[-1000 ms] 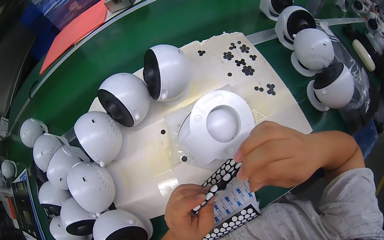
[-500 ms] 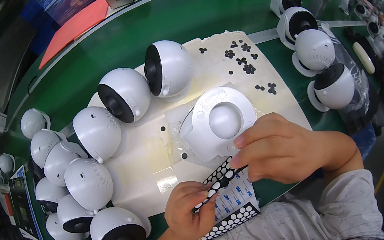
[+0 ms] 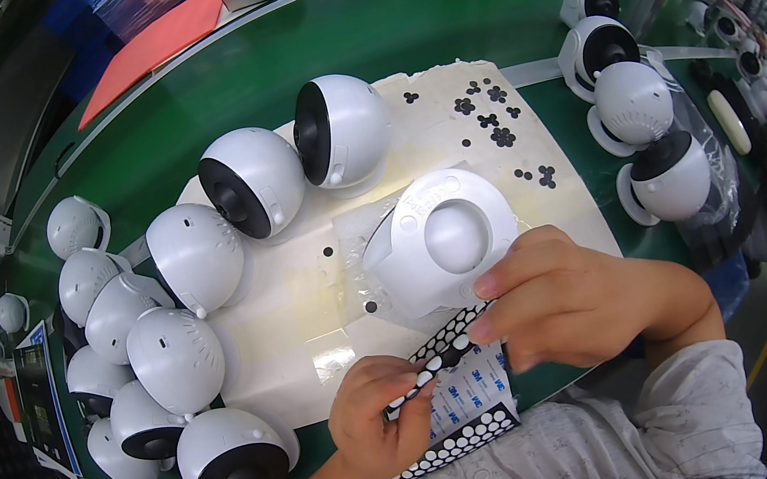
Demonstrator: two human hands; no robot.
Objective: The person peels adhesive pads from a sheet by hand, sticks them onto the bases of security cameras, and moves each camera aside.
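Smooth, white, ball-shaped cameras (image 3: 176,361) crowd the left. The left hand (image 3: 374,424) pinches a curled, print-backed sheet of dot pads (image 3: 471,395) — pad-peeling, I'd judge, and the next move calls for delicate fingertips. Just beyond, a ring-based camera (image 3: 415,259) lies upturned. The right hand (image 3: 566,300) curls at the sheet's far end — grip unclear to me; flat black discs (image 3: 504,136) lie beyond.

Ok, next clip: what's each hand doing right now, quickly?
Left hand: closed, pinching the folded sheet of round adhesive pads.
Right hand: fingers curled at the sheet's upper right end; whether they grip it cannot be told.
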